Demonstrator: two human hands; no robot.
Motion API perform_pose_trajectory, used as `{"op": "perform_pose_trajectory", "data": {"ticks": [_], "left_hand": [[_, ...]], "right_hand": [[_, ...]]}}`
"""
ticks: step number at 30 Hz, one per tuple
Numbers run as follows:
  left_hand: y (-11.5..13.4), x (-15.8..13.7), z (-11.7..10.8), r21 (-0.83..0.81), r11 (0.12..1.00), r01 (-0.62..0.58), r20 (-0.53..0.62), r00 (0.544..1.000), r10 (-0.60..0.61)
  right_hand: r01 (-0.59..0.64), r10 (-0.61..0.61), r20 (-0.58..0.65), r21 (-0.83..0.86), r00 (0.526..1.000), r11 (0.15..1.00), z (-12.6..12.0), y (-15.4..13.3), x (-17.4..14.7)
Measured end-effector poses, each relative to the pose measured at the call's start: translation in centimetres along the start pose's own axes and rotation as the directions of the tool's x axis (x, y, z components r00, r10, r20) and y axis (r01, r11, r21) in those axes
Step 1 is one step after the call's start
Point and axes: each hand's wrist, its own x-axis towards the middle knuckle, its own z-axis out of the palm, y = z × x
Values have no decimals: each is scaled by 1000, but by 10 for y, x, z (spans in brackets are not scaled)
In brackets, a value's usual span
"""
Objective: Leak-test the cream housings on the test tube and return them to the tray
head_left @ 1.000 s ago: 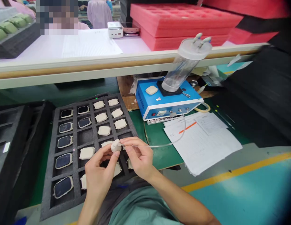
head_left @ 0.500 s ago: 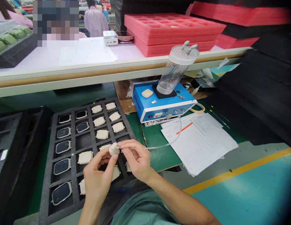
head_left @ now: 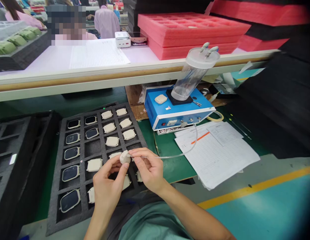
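My left hand (head_left: 107, 183) is closed around the edges of a small cream watch case (head_left: 125, 157), pinched between thumb and fingers. Against the case's side, my right hand (head_left: 151, 168) grips the end of a thin clear tube (head_left: 174, 156); whether its tip is inside the case I cannot tell. The tube curves back to the front of a blue box-shaped machine (head_left: 178, 108). Below both hands lies a black foam tray (head_left: 53, 206), its compartments holding several cream watch cases (head_left: 112, 141) and, on the left, dark-screened watches (head_left: 70, 173). My hands partly hide some compartments.
A clear cylinder (head_left: 187, 80) and another cream case (head_left: 160, 99) rest on the machine. Printed sheets (head_left: 217, 160) lie to the right. Above runs a shelf (head_left: 95, 78) with red foam trays (head_left: 194, 36). Black foam stacks flank both sides. People in pink sit or stand beyond.
The camera view has turned slightly, so the scene sits farther right. Both hands keep the watch case and tube together as before.
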Motion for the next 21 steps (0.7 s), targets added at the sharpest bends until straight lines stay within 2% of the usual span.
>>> {"op": "perform_pose_trajectory", "data": {"ticks": [21], "left_hand": [[0, -2, -1, 16, 1000, -1, 0, 1000, 1]], "right_hand": [[-3, 3, -8, -28, 1000, 1000, 0, 0, -2]]}}
